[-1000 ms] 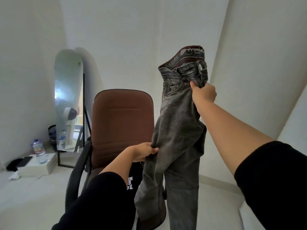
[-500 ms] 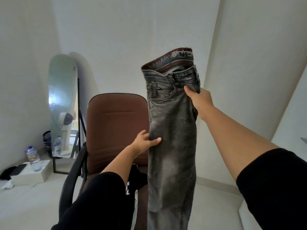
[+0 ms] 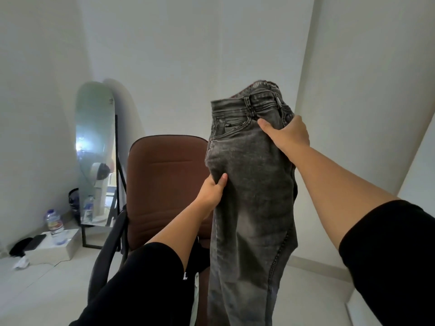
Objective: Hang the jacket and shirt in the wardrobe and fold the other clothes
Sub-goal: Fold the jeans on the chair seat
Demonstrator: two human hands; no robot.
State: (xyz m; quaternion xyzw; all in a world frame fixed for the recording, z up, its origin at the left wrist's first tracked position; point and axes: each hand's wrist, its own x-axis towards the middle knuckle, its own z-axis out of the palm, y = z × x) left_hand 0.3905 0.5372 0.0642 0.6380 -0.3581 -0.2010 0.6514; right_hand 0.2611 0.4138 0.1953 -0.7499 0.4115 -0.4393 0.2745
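A water bottle (image 3: 54, 225) stood on a box (image 3: 53, 249) near the mirror (image 3: 95, 151). The left hand (image 3: 211, 190) pinched the jeans (image 3: 251, 196) at their left edge before the brown chair (image 3: 164, 184); the right hand (image 3: 288, 135) gripped them below the waistband, holding them up.

Pale tiled floor (image 3: 35, 285) carries everything in room. Brown padded office chair with black armrests (image 3: 164, 184) stands on it at centre; dark garment with white print (image 3: 195, 260) lies on chair seat. Tall arched mirror in black frame (image 3: 96, 147) stands on floor, leaning against left wall. Flat white box (image 3: 68, 245) lies on floor near mirror; clear plastic water bottle (image 3: 54, 225) upright on box, flat black object (image 3: 35, 241) beside bottle. Crumpled white scrap (image 3: 21, 264) on floor before box.
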